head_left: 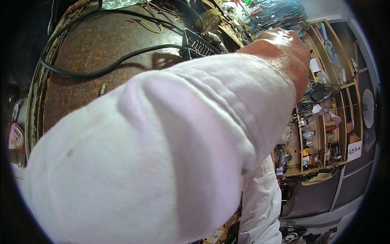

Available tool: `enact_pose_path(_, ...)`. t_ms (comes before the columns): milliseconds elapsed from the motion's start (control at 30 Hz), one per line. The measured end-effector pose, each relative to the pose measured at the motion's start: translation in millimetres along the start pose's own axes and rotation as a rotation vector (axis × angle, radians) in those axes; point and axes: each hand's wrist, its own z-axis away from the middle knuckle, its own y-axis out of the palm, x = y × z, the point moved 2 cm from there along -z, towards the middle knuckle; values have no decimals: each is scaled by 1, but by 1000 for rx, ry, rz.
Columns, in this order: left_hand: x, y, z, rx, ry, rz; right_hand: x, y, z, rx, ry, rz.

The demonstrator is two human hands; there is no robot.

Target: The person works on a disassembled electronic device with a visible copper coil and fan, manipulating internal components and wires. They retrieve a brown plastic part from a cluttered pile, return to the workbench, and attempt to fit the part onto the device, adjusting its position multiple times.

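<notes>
My left arm, in a white sleeve (154, 154), crosses the view from lower left to upper right. At its end my left hand (286, 53) is bent over with its back toward me. Its fingers are hidden, so what they hold, if anything, does not show. The hand is nearest to a heap of thin dark wires (274, 16) at the top. A second white sleeve (260, 203) shows below, perhaps my right arm; no right hand is visible. Left of the hand stands a black slotted metal piece (199, 45) with a thick black cable (118, 61).
A worn brown round surface (93, 40) bears a thin yellow wire (152, 28) and a small pale part (103, 89). On the right, a wooden shelf unit (331, 53) holds small boxes and bundled wires. A pink-edged object (16, 138) is at far left.
</notes>
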Motion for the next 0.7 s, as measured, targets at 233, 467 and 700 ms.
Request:
enact_pose_path(233, -1, -1, -1, 21, -5, -1, -2, 2, 1, 1, 33, -140)
enact_pose_path(467, 5, -3, 4, 56, -15, -2, -2, 3, 1, 26, 77, -156)
enact_pose_path(700, 5, -3, 2, 156, -37, 4, -1, 0, -2, -7, -69, 30)
